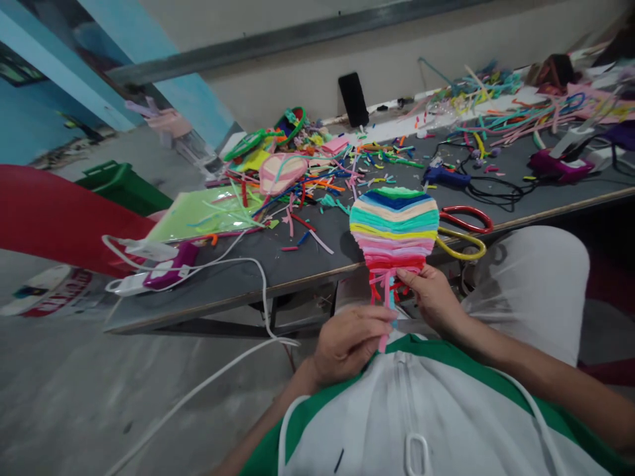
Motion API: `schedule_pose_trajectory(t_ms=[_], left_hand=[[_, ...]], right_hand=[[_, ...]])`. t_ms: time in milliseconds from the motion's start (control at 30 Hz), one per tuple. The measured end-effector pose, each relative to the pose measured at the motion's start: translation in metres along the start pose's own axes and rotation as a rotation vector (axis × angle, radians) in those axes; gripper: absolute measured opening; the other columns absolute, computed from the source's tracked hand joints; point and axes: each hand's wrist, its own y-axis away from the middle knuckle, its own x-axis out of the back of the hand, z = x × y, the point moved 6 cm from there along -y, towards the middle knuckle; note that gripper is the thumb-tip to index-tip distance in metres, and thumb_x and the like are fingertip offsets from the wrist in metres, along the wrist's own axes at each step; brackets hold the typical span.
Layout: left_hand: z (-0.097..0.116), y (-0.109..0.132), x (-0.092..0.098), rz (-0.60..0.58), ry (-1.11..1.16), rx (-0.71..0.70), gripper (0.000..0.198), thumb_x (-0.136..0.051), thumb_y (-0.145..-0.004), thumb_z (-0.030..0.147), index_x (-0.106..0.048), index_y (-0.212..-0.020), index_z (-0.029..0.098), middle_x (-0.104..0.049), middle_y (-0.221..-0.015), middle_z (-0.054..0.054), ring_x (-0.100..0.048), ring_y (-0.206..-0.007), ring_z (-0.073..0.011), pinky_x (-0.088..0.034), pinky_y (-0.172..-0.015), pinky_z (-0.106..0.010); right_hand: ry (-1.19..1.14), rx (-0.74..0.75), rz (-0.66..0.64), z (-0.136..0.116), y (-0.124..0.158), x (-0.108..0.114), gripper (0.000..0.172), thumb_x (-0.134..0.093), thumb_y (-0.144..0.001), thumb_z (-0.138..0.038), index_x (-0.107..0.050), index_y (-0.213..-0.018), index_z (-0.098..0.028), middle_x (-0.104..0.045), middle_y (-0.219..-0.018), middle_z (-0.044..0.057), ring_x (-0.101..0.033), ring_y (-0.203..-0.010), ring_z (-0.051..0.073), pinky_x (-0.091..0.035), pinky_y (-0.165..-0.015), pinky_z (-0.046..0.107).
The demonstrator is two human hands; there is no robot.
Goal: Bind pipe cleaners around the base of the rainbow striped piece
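Note:
A striped, balloon-shaped piece made of fuzzy pipe cleaners (394, 221) is held above my lap, with bands from green and blue at the top to pink and red below. My right hand (436, 297) pinches its narrow lower edge between thumb and fingers. My left hand (350, 340) is closed on a pink pipe cleaner (387, 297) that hangs down from that edge. Red pipe cleaner ends and a light blue strip dangle beside it. Just right of the piece, scissors with one red and one yellow handle (461, 244) rest at the table edge, their blades hidden.
Cut pipe cleaner bits litter the grey table (297, 268). A blue glue gun (446, 176) with a black cord lies at right. A phone (353, 99) leans on the wall. A purple-and-white power strip (171, 264) sits left, its white cable hanging over the edge.

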Motion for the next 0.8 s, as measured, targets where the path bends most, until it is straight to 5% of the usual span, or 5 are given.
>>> schedule_pose_trajectory(t_ms=[233, 433, 567, 700, 800], left_hand=[[-0.016, 0.012, -0.011, 0.009, 0.165, 0.014, 0.031, -0.059, -0.075, 0.005, -0.067, -0.098, 0.024, -0.066, -0.107, -0.011, -0.062, -0.098, -0.0229, -0.048, -0.084, -0.036], [-0.057, 0.033, -0.019, 0.416, 0.883, 0.435, 0.01, -0.068, -0.073, 0.028, -0.062, -0.078, 0.023, -0.064, -0.093, -0.002, -0.063, -0.079, -0.0149, -0.049, -0.068, -0.027], [-0.067, 0.034, -0.028, 0.492, 1.102, 0.667, 0.03, -0.072, -0.066, 0.042, -0.052, -0.075, 0.022, -0.059, -0.082, 0.003, -0.051, -0.053, -0.0047, -0.038, -0.045, -0.016], [-0.082, 0.04, -0.034, 0.61, 1.181, 0.91, 0.034, -0.076, -0.062, 0.035, -0.05, -0.078, 0.02, -0.054, -0.07, 0.005, -0.037, -0.042, 0.0002, -0.025, -0.037, -0.011], [-0.093, 0.045, -0.044, 0.535, 1.131, 1.098, 0.034, -0.078, -0.055, 0.028, -0.051, -0.074, 0.017, -0.046, -0.049, 0.008, -0.035, -0.036, -0.0014, -0.024, -0.034, -0.012]], right_hand=[[-0.058, 0.188, 0.04, -0.026, -0.002, -0.015, 0.017, -0.072, -0.067, -0.03, -0.069, -0.08, -0.021, -0.07, -0.079, 0.001, -0.062, -0.076, 0.017, -0.047, -0.076, 0.032], [-0.048, 0.204, 0.078, -0.026, 0.004, -0.014, 0.015, -0.071, -0.07, -0.029, -0.068, -0.083, -0.021, -0.069, -0.076, 0.001, -0.061, -0.073, 0.017, -0.047, -0.071, 0.031], [-0.092, 0.208, 0.029, -0.03, 0.008, -0.021, 0.015, -0.07, -0.071, -0.029, -0.068, -0.084, -0.023, -0.07, -0.082, 0.002, -0.063, -0.077, 0.019, -0.048, -0.07, 0.032], [-0.035, 0.209, 0.04, -0.027, 0.012, -0.018, 0.015, -0.071, -0.068, -0.031, -0.069, -0.079, -0.021, -0.069, -0.076, 0.002, -0.063, -0.076, 0.02, -0.049, -0.069, 0.034], [0.021, 0.162, 0.029, -0.016, 0.014, -0.015, 0.019, -0.073, -0.066, -0.034, -0.069, -0.078, -0.02, -0.068, -0.069, 0.003, -0.062, -0.073, 0.021, -0.048, -0.066, 0.034]])
